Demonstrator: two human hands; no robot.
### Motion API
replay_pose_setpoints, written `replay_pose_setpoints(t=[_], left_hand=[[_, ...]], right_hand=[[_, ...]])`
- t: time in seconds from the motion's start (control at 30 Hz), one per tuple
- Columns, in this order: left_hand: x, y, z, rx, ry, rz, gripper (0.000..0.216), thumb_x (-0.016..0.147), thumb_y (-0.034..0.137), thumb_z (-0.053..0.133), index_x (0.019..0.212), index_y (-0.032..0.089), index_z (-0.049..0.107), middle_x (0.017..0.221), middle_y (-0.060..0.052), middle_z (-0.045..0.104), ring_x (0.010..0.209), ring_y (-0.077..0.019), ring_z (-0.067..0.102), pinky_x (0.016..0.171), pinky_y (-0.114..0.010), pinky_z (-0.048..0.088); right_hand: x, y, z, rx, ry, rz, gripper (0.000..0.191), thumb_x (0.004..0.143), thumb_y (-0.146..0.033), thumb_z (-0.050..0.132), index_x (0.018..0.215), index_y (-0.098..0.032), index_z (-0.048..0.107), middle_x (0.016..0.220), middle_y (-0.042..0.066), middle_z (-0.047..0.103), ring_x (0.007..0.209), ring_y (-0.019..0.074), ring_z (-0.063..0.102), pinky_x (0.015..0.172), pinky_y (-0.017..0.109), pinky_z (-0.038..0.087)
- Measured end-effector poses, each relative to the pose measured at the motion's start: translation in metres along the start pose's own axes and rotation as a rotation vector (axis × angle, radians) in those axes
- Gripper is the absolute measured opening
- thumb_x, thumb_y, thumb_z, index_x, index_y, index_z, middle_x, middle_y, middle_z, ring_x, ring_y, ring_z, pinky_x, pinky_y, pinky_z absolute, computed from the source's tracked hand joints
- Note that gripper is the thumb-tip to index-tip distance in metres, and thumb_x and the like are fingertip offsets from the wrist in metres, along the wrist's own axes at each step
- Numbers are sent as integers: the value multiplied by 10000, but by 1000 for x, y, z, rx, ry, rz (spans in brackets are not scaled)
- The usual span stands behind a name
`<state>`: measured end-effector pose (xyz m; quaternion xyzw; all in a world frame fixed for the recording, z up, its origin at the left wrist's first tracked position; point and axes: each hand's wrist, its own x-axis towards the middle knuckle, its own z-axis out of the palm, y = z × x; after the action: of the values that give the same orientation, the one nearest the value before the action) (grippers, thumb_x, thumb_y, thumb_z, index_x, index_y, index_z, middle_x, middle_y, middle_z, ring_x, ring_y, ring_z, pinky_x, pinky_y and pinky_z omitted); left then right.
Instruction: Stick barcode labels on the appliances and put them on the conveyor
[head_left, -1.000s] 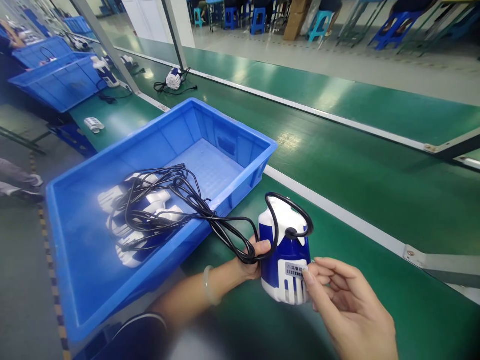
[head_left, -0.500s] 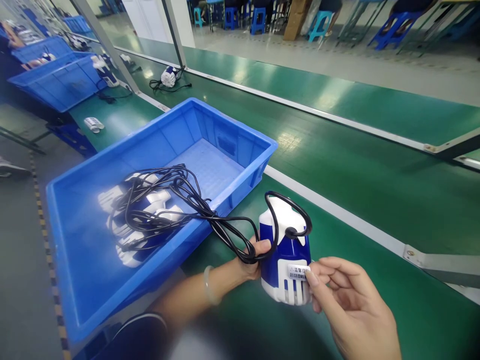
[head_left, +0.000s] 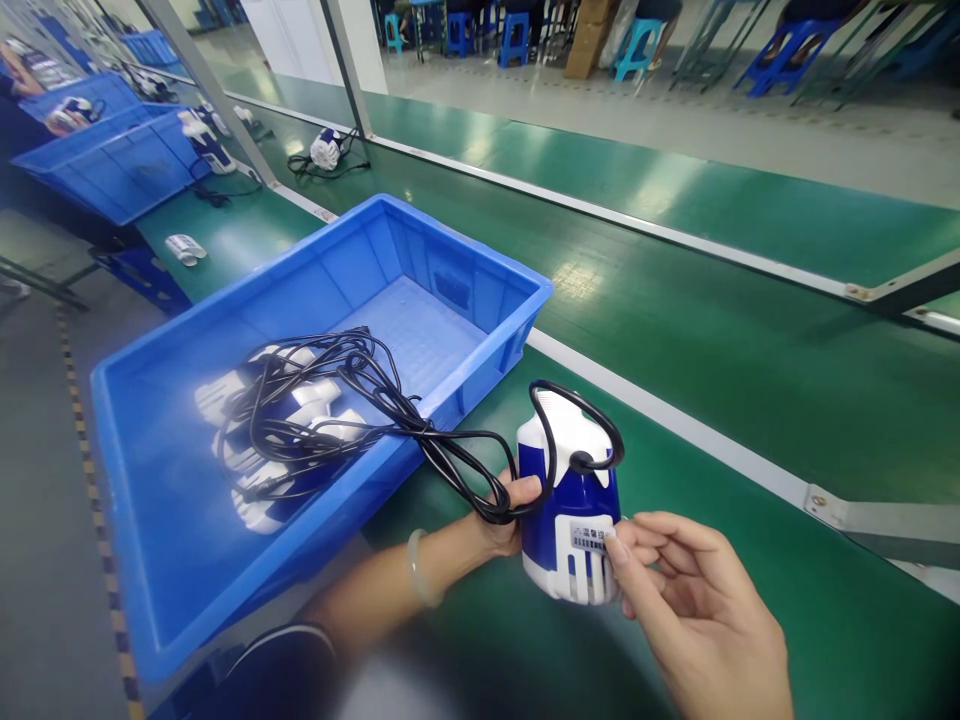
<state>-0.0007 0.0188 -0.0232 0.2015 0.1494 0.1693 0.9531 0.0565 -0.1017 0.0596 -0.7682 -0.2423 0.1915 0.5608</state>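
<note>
**Label pressed onto a small pump, body steadied at the worktop edge**

The green worktop (head_left: pixel 712 380) carries a blue bin (head_left: pixel 480 300), where white-and-blue units are piled under tangled black cable. Just beside its near corner, a blue-and-white pump (head_left: pixel 570 500) is stood upright so its front faces the wearer. It is gripped from behind by the left hand (head_left: pixel 504 515), closed around body and cord (head_left: pixel 450 465). A small label (head_left: pixel 592 537) is pinched against it by the right hand (head_left: pixel 690 610), fingers curled.
</note>
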Motion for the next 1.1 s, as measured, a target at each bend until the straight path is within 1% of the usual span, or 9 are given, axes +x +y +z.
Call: replay_pose_setpoints(t=[0.1, 0.2, 0.47, 0.57, 0.7, 0.83, 0.9, 1.03, 1.1], left_hand=[[0, 1, 1, -6, -16, -2, 623, 539, 475, 766, 1042, 119, 678, 961, -113, 711, 876, -256, 654, 892, -402, 485], [0, 2, 2, -6, -1, -12, 637, 515, 478, 777, 1030, 116, 678, 943, -109, 715, 860, -251, 656, 878, -396, 493], [1, 2, 2, 11, 1, 3, 650, 517, 475, 764, 1048, 114, 664, 957, -117, 708, 908, -283, 650, 921, -435, 470], [0, 2, 2, 15, 6, 8, 652, 515, 468, 769, 1054, 115, 660, 957, -117, 708, 906, -285, 652, 922, -443, 468], [0, 3, 3, 14, -9, 8, 641, 528, 457, 772, 1063, 123, 658, 968, -115, 707, 899, -278, 654, 895, -425, 485], [1, 2, 1, -9, -27, 24, 632, 534, 438, 785, 1061, 116, 651, 978, -126, 706, 877, -271, 661, 860, -411, 503], [1, 1, 0, -17, -32, 16, 644, 533, 429, 793, 1075, 115, 643, 974, -126, 708, 865, -267, 665, 844, -405, 510], [2, 2, -1, -10, -24, 16, 650, 518, 440, 803, 1055, 110, 645, 936, -120, 715, 849, -270, 670, 832, -401, 515], [1, 2, 0, 6, -23, 20, 646, 522, 461, 794, 1041, 106, 645, 932, -128, 715, 857, -289, 671, 839, -425, 513]], right_hand=[[-3, -7, 4, 0, 39, 45, 280, 798, -394, 689, 966, -204, 570, 830, 44, 607, 670, 142, 559, 466, 173, 482], [-3, -10, 6, -6, 54, 56, 287, 796, -404, 687, 961, -196, 577, 833, 52, 601, 672, 145, 554, 456, 178, 471], [-2, -4, 4, -11, 53, -2, 289, 781, -392, 705, 956, -197, 583, 817, 45, 610, 660, 148, 569, 473, 194, 490], [-2, -1, 3, -47, 53, -14, 261, 804, -383, 684, 956, -199, 580, 819, 39, 608, 660, 144, 577, 498, 198, 506], [-3, 6, 0, -158, 22, -131, 232, 849, -373, 641, 992, -205, 569, 834, 29, 603, 676, 130, 585, 528, 182, 525], [-4, 11, 1, -277, 56, -252, 238, 877, -339, 624, 1062, -206, 555, 847, 17, 603, 702, 113, 584, 607, 178, 518], [-3, 13, 1, -309, 58, -293, 269, 885, -329, 622, 1109, -205, 540, 846, 13, 599, 699, 110, 579, 620, 184, 510], [0, 16, -1, -384, 32, -339, 344, 894, -354, 607, 1191, -212, 507, 873, 25, 577, 685, 129, 555, 611, 232, 504], [4, 16, -2, -427, 22, -340, 413, 880, -399, 611, 1230, -218, 489, 985, 57, 567, 749, 162, 561, 662, 285, 518]])
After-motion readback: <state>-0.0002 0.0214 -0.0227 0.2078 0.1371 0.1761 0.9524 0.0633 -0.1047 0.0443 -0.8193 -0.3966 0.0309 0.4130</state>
